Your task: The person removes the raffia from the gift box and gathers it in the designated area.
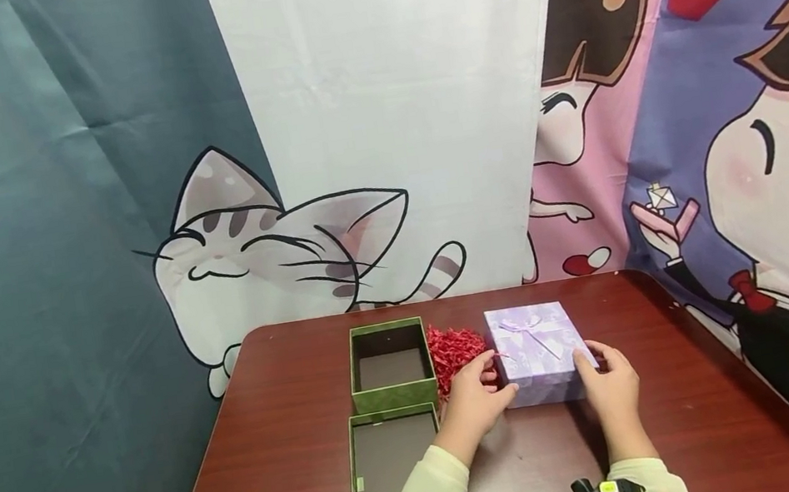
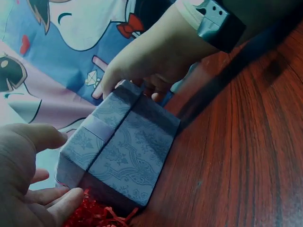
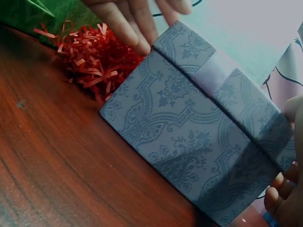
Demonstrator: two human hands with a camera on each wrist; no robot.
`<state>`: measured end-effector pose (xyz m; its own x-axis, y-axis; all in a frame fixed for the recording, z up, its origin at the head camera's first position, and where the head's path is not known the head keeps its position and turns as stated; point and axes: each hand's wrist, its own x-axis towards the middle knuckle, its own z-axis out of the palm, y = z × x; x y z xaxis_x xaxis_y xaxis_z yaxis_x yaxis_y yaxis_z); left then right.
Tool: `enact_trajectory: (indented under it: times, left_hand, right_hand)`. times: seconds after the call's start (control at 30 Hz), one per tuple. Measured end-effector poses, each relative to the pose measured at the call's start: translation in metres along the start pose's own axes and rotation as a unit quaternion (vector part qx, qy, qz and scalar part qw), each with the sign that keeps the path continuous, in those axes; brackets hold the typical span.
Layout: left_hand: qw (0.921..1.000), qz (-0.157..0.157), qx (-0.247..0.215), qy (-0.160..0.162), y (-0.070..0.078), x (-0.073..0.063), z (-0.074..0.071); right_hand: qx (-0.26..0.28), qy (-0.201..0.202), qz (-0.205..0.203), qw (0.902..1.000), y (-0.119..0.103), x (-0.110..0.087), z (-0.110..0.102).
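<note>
A lilac patterned gift box (image 1: 541, 347) with a ribbon bow on its lid rests on the table. At its left side is my left hand (image 1: 472, 399), fingers loosely spread, the fingertips at the lid's edge. My right hand (image 1: 614, 392) holds the opposite side, with the thumb by the lid's front corner and the other fingers curled along the side. The left wrist view shows the seam between lid (image 2: 102, 125) and base (image 2: 137, 151). From the right wrist, the box's front (image 3: 175, 127) is seen close up, the lid seated on it.
Red shredded paper (image 1: 455, 351) lies in a heap left of the gift box. Beside it stands an open green box (image 1: 395, 397), with its upturned lid (image 1: 354, 474) in front. A printed cloth backdrop (image 1: 398, 111) hangs behind the brown table (image 1: 266, 466).
</note>
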<state>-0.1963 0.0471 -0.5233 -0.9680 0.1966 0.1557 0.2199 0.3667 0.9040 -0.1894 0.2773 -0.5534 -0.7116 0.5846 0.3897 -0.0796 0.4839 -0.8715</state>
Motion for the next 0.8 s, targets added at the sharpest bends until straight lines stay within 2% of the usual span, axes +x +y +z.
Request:
enact_trajectory:
  times: [0.27, 0.47, 0.67, 0.8]
  left_hand:
    - [0.9988, -0.033, -0.036, -0.007, -0.0028, 0.0053, 0.0067]
    - [0.9986, -0.021, -0.049, 0.001, -0.0046, 0.0073, 0.0082]
    - [0.9994, -0.017, -0.026, 0.013, -0.0033, 0.0064, 0.0084]
    - [0.9991, -0.01, -0.03, 0.027, -0.0023, 0.0065, 0.0087]
  right_hand:
    - [-0.017, -0.036, 0.051, 0.9979, -0.0064, 0.0014, -0.0066]
    - [0.014, -0.045, 0.073, 0.9962, -0.0045, 0.0025, -0.0062]
    - [0.04, -0.045, 0.084, 0.9947, -0.0037, 0.0025, -0.0078]
    - [0.045, -0.049, 0.085, 0.9942, -0.0033, 0.0026, -0.0082]
